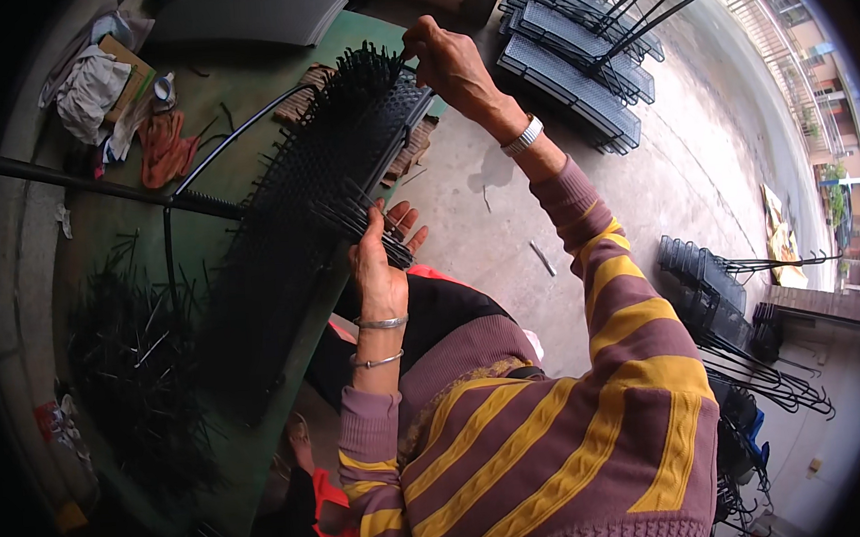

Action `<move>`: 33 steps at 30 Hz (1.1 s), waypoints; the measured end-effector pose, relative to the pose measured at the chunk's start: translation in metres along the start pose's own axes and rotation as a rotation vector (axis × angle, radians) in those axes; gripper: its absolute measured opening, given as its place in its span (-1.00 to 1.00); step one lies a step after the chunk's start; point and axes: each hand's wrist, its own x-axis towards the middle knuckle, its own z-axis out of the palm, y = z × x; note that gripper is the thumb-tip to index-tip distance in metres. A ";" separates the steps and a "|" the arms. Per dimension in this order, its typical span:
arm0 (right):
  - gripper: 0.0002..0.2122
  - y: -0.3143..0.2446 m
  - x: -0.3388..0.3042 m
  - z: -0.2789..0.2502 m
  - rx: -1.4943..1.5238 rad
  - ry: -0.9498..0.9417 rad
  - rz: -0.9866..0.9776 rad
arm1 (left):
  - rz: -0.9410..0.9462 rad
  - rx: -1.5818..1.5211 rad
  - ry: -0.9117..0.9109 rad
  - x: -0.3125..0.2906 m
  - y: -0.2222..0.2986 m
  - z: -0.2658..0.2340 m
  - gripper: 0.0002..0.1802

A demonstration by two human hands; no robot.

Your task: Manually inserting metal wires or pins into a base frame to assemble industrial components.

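Observation:
My left hand (381,261) cradles a bundle of thin black strips (354,219), which look like cable ties. The thumb presses on them while other fingers stand partly apart. They lie over the near edge of a long black mesh rack (293,169). At the rack's far end my right hand (449,68) is pinched closed by its corner; what the fingertips hold is too small to make out. Many short black strip ends (366,68) stick up along that end. A large heap of loose black strips (138,352) lies at the left.
The rack rests on a green table (359,34), partly over corrugated cardboard (409,153). A black bar (85,175) crosses at the left, near an orange glove (166,146) and rags (95,92). Stacked mesh racks (575,66) stand on the floor, with more wire racks (703,274) at right.

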 end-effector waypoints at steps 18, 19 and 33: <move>-0.92 0.007 0.008 0.007 0.165 -0.007 0.001 | 0.049 0.059 0.018 -0.004 0.001 -0.003 -0.76; -0.93 0.008 0.010 0.005 0.102 0.019 -0.059 | 0.050 0.061 0.017 -0.003 0.000 -0.003 -0.76; -0.91 0.001 0.011 0.011 -0.276 -0.003 -0.144 | 0.051 0.035 -0.023 -0.013 0.003 0.006 -0.74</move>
